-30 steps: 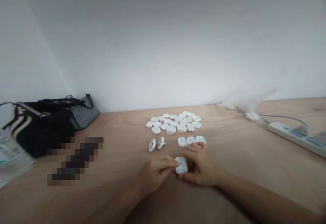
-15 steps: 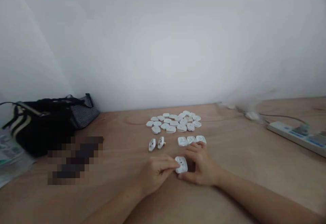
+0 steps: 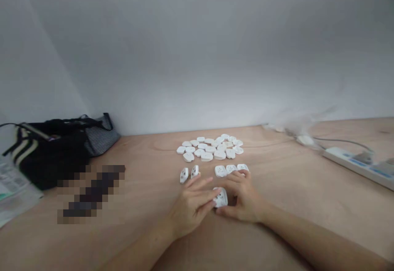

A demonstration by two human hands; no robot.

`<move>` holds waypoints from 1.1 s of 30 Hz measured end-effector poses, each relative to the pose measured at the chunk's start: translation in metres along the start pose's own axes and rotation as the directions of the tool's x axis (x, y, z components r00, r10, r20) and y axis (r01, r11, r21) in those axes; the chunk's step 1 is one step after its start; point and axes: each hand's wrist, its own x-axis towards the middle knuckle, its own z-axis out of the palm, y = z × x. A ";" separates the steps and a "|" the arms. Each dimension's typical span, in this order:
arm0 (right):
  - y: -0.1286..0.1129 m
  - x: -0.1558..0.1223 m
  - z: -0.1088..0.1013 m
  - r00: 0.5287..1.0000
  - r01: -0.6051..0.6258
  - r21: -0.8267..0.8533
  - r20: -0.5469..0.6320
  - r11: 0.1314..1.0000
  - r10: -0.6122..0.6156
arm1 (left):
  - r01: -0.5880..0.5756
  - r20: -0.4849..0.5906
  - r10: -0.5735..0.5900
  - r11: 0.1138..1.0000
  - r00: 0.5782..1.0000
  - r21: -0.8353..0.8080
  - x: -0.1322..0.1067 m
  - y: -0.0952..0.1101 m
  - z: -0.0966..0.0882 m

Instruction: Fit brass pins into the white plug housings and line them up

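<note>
A white plug adapter [image 3: 221, 197] with socket holes on its face is held between both hands, close to the wooden table. My left hand [image 3: 191, 207] pinches its left edge with thumb and index finger, the other fingers spread. Around its right side curls my right hand [image 3: 244, 199], thumb at the bottom and fingers at the top. Beyond my right fingers, three similar adapters [image 3: 220, 171] lie in a row, faces up. Two more adapters [image 3: 184, 175] rest on their sides left of that row, one just past my left fingertips.
Several white pieces [image 3: 207, 156] lie clustered farther back on the table [image 3: 144, 213]. A black bag [image 3: 55, 152] and a pixelated dark patch [image 3: 95, 189] are at left, with a plastic bag [image 3: 15, 184]. At right lie a power strip [image 3: 353, 163] and its cord.
My left hand's outer fingers have lifted and spread toward the two adapters on their sides. The held adapter has shifted slightly right and up. My right hand has barely moved.
</note>
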 end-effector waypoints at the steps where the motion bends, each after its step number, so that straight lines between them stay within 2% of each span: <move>1: 0.001 0.000 0.001 1.000 -0.003 0.009 -0.014 1.000 0.003 | -0.021 0.014 0.021 0.999 1.000 0.025 0.000 0.000 -0.001; 5: 0.005 -0.001 0.002 0.999 -0.012 0.030 -0.044 0.999 0.013 | -0.087 0.075 0.080 0.992 0.994 0.094 -0.001 -0.001 -0.004; 10: 0.006 -0.002 0.000 0.999 -0.019 0.075 -0.035 0.997 0.021 | -0.116 0.150 0.101 0.989 0.984 0.093 -0.001 -0.002 -0.006; 17: 0.007 -0.002 0.000 0.995 -0.034 0.073 -0.096 0.997 0.041 | -0.086 0.048 0.078 0.978 0.996 0.190 -0.004 -0.009 -0.008; 23: 0.005 -0.003 -0.003 0.994 0.057 0.026 -0.090 0.998 -0.055 | -0.104 0.083 0.089 0.975 0.993 0.198 -0.004 -0.008 -0.007; 25: 0.005 -0.002 -0.003 0.992 0.067 0.011 -0.110 0.998 -0.066 | -0.053 0.070 0.043 0.987 0.997 0.153 -0.003 -0.005 -0.011; 28: 0.007 -0.002 -0.002 0.988 0.070 -0.007 -0.136 0.997 -0.071 | 0.176 0.066 -0.178 0.984 0.982 0.032 -0.002 -0.004 -0.018; 30: 0.007 -0.002 -0.002 0.987 0.078 -0.019 -0.138 0.997 -0.080 | 0.339 0.115 -0.336 0.941 0.935 -0.003 -0.003 -0.006 -0.022; 33: 0.008 -0.002 -0.001 0.990 0.070 -0.016 -0.125 0.997 -0.072 | 0.463 0.205 -0.453 0.886 0.867 0.001 -0.007 -0.011 -0.023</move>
